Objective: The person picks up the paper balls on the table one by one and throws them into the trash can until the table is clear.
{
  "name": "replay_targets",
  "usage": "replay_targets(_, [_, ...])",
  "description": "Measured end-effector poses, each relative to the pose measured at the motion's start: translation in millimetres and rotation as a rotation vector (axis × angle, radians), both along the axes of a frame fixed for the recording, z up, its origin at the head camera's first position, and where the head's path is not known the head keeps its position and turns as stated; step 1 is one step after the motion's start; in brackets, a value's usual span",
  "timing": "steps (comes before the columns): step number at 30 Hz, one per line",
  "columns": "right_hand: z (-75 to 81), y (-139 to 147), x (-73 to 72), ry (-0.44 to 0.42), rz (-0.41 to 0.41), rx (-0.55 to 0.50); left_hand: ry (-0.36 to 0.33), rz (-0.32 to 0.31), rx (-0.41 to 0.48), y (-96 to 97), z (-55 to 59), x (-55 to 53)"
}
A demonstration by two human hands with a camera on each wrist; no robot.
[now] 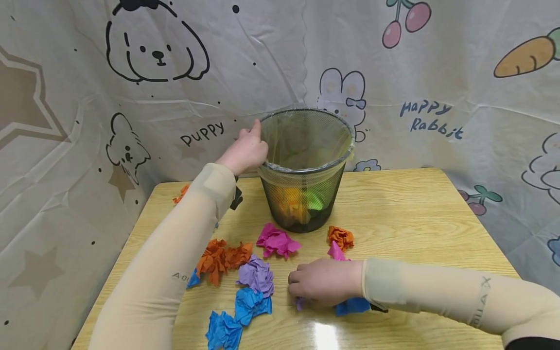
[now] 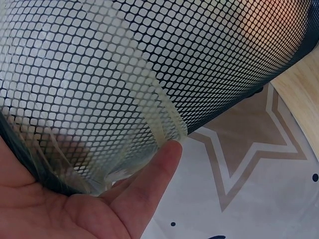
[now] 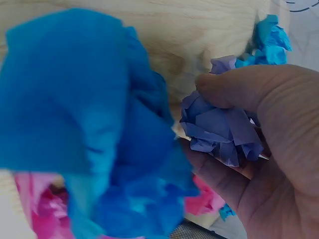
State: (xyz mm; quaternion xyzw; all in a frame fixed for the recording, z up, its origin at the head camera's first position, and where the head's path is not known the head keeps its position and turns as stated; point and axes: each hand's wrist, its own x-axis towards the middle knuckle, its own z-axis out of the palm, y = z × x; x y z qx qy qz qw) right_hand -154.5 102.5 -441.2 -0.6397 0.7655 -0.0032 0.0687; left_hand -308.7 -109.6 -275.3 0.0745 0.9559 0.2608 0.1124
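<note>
My left hand [image 1: 246,150] grips the rim of a black mesh wastebasket [image 1: 302,171] lined with a clear bag. In the left wrist view, the thumb [image 2: 149,186] presses against the mesh and liner. Orange and green paper shows through the basket's wall. Low over the table, my right hand [image 1: 325,282] holds a crumpled purple paper ball [image 3: 219,124] between thumb and fingers. Beside that hand lies a blue paper ball [image 1: 352,306], large and blurred in the right wrist view. A pink ball [image 1: 337,251] and an orange one [image 1: 340,237] lie just beyond it.
On the wooden table [image 1: 411,218], a magenta ball [image 1: 277,241] lies before the basket. Further left are orange balls [image 1: 214,260], another purple ball [image 1: 256,275] and blue balls [image 1: 224,330]. A printed cloth [image 1: 271,58] hangs behind the table.
</note>
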Motion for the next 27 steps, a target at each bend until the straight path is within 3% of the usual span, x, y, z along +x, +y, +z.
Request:
replay_targets(13, [41.4,16,-12.3,0.036,-0.012,-0.081,-0.002,0.0,0.009,-0.4,-0.1,-0.3])
replay_targets(27, [105.0,37,-29.9,0.077,-0.084,-0.183,-0.017,-0.001,0.01,-0.3,1.4,0.8])
